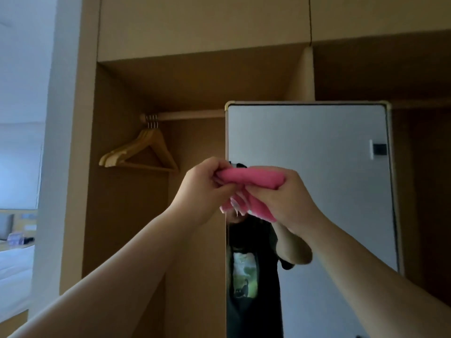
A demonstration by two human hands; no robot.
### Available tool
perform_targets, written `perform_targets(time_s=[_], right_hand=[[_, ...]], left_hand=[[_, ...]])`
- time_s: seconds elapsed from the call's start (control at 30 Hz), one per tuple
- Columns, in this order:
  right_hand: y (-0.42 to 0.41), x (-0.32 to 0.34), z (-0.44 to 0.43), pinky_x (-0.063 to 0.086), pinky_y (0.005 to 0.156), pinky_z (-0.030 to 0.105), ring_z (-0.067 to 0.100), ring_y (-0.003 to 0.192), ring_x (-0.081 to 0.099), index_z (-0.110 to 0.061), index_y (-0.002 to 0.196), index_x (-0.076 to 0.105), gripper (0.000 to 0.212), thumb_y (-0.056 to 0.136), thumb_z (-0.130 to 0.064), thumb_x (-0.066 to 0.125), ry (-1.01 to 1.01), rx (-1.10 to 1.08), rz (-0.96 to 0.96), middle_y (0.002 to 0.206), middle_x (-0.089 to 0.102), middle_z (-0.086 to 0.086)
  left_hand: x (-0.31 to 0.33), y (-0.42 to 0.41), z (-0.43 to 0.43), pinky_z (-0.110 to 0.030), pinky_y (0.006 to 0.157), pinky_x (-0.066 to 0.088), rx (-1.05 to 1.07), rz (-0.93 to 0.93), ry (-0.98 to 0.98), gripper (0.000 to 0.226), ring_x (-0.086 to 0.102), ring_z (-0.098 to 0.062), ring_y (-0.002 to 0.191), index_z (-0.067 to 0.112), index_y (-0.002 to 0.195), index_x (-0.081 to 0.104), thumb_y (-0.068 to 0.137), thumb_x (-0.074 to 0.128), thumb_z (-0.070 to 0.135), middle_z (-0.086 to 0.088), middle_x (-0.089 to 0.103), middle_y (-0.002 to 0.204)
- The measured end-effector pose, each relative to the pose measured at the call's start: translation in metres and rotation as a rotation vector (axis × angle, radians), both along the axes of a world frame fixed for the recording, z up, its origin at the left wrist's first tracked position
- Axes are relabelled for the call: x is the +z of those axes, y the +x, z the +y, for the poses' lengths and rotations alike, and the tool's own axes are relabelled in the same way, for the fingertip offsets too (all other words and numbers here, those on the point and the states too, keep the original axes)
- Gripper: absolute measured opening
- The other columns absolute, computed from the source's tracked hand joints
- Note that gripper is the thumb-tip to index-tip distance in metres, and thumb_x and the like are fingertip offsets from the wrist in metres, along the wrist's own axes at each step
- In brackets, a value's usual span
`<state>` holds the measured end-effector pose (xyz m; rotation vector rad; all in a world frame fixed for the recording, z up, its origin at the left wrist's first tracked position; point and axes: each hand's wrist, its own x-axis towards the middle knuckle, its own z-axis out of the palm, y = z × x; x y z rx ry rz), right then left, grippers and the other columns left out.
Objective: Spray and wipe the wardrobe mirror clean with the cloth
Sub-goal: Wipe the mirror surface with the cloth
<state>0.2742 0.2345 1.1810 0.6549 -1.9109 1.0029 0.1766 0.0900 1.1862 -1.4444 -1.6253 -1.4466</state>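
Note:
A tall wardrobe mirror (317, 147) with a pale rounded frame stands at the right of centre inside the open wardrobe. In front of its left part I hold a bunched pink cloth (253, 178) with both hands. My left hand (207, 189) grips the cloth's left end. My right hand (288, 198) grips its right end, and a fold hangs down between them. Both hands are raised at about mid-height of the mirror, close to the glass; I cannot tell whether the cloth touches it. No spray bottle is in view. The mirror reflects a person in a dark printed shirt.
Wooden hangers (141, 152) hang on a rail (190, 115) in the open wardrobe bay left of the mirror. Closed upper cabinet doors (202, 23) run above. At far left a white bed (14, 276) shows past the wardrobe's side panel.

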Motion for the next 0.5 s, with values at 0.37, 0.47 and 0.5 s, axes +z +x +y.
perform_targets(time_s=[0.37,0.47,0.5], right_hand=[[0.012,0.157,0.029,0.056,0.062,0.031,0.009,0.074,0.063,-0.014,0.092,0.072,0.020,0.095,-0.010,0.053,0.325,-0.698,0.385,0.079,0.068,0.001],[0.009,0.185,0.026,0.031,0.055,0.015,-0.002,0.065,0.047,-0.024,0.083,0.069,0.021,0.095,-0.017,0.054,0.528,-0.872,0.481,0.070,0.053,-0.015],[0.005,0.190,0.026,0.029,0.056,0.015,0.001,0.065,0.047,-0.026,0.081,0.068,0.022,0.095,-0.017,0.055,0.568,-0.921,0.476,0.071,0.051,-0.015]], left_hand=[[0.073,-0.018,0.014,-0.023,0.071,0.052,0.445,0.112,0.086,0.024,0.058,-0.008,0.084,0.028,0.102,0.057,0.083,0.071,0.023,0.012,0.061,0.091],[0.070,-0.023,0.027,-0.028,0.077,0.054,0.497,0.073,0.071,0.027,0.060,-0.012,0.089,0.021,0.113,0.059,0.087,0.065,0.018,0.005,0.064,0.100],[0.067,-0.024,0.032,-0.029,0.078,0.054,0.508,0.072,0.062,0.026,0.060,-0.012,0.090,0.020,0.114,0.059,0.088,0.062,0.017,0.004,0.063,0.101]])
